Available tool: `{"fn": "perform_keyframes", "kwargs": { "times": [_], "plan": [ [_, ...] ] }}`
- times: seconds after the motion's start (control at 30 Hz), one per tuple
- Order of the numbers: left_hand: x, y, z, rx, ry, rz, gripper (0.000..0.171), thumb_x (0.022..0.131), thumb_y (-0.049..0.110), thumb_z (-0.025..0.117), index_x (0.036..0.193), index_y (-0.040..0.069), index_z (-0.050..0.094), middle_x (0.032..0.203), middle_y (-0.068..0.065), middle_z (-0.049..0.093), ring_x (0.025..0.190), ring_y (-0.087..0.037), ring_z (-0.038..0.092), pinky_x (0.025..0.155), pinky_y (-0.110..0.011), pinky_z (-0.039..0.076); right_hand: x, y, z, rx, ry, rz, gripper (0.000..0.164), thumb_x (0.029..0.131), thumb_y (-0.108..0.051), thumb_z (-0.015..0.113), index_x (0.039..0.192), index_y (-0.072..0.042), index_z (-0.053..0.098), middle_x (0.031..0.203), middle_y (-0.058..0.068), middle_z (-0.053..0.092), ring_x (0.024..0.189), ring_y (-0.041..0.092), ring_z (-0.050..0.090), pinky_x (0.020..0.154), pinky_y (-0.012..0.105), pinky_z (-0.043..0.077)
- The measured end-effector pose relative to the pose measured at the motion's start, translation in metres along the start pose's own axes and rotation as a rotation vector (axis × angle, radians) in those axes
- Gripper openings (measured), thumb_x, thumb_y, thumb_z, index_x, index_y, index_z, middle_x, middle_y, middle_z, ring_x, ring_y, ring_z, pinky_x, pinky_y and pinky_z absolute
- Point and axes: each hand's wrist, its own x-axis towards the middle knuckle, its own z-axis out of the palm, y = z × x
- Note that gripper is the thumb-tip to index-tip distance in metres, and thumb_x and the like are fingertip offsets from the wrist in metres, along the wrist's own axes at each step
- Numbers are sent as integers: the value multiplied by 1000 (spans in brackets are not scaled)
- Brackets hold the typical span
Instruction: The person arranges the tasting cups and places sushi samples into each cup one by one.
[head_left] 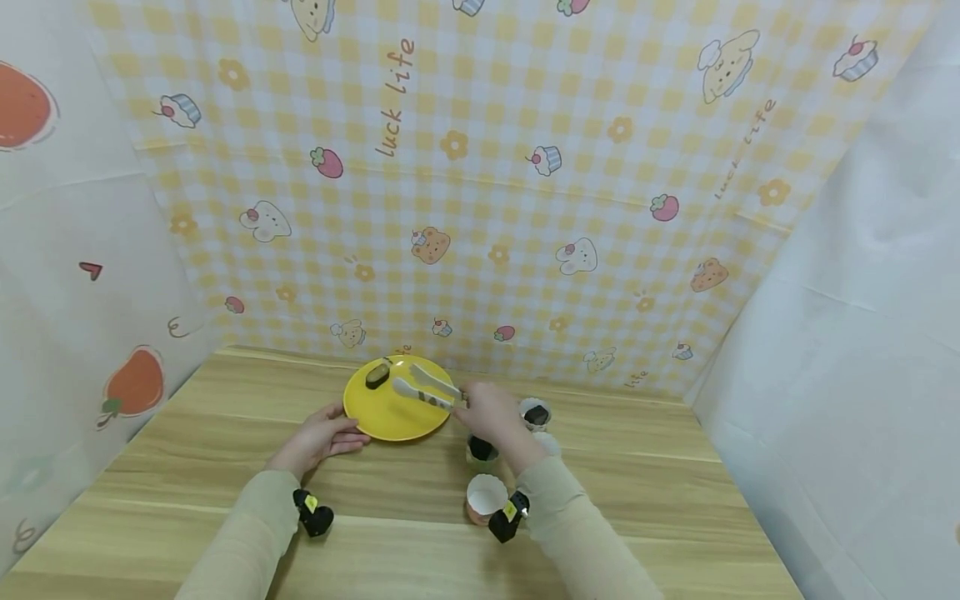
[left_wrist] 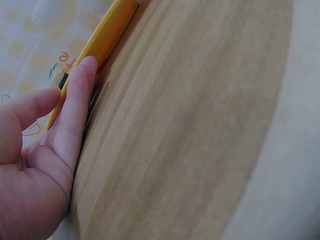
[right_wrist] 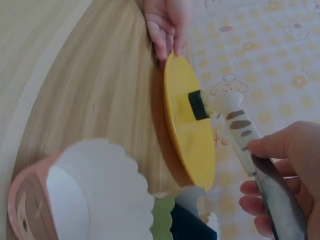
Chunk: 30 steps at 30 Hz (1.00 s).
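Note:
A round yellow plate (head_left: 401,421) is near the back of the wooden table. My left hand (head_left: 324,437) holds its near-left rim, thumb on top and fingers below, as the left wrist view shows. On the plate's far-left part sits a small sushi-like piece (head_left: 377,376) with a dark band around it. My right hand (head_left: 491,412) grips white tongs (head_left: 427,396) with brown stripes and a metallic handle (right_wrist: 280,200). The tongs' two tips are apart over the plate, just right of the piece. Whether they touch it I cannot tell.
Several scalloped-rim cups stand right of the plate: a pink one (head_left: 487,497) in front, a green one (head_left: 482,454) with something dark inside, and one with a dark piece (head_left: 536,414) behind. My right arm partly covers another white cup (head_left: 546,443). A checkered cloth (head_left: 480,208) hangs behind.

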Motion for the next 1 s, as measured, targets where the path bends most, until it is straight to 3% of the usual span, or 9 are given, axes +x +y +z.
{"fn": "perform_keyframes", "kwargs": {
  "times": [0.13, 0.37, 0.6, 1.0],
  "plan": [
    [0, 0, 0, 4, 2, -10, 61, 101, 2, 44, 148, -9, 7, 94, -14, 67, 84, -23, 69, 80, -36, 57, 2, -5, 3, 30, -4, 26, 19, 88, -30, 68, 95, -12, 70, 62, -5, 53, 53, 13, 47, 47, 28, 40],
    [0, 0, 0, -3, -2, -7, 60, 101, 1, 44, 147, -10, 8, 93, -15, 67, 84, -24, 69, 80, -37, 57, 7, -15, 7, 22, -58, 126, 30, 88, -37, 68, 106, -13, 70, 75, -5, 59, 61, 14, 51, 47, 30, 43],
    [1, 0, 0, -9, 7, -16, 61, 100, 1, 43, 147, -11, 5, 92, -14, 67, 83, -24, 69, 79, -37, 57, 11, -24, 12, 43, -36, 115, 34, 87, -33, 70, 108, -6, 70, 91, 2, 67, 67, 14, 53, 58, 29, 48],
    [2, -2, -1, -9, 12, -14, 59, 101, 1, 44, 147, -10, 8, 93, -14, 67, 83, -25, 69, 79, -37, 57, 18, -29, 27, 66, -10, 172, 35, 85, -32, 73, 106, -4, 70, 92, 4, 67, 73, 15, 57, 64, 32, 51]
  ]
}}
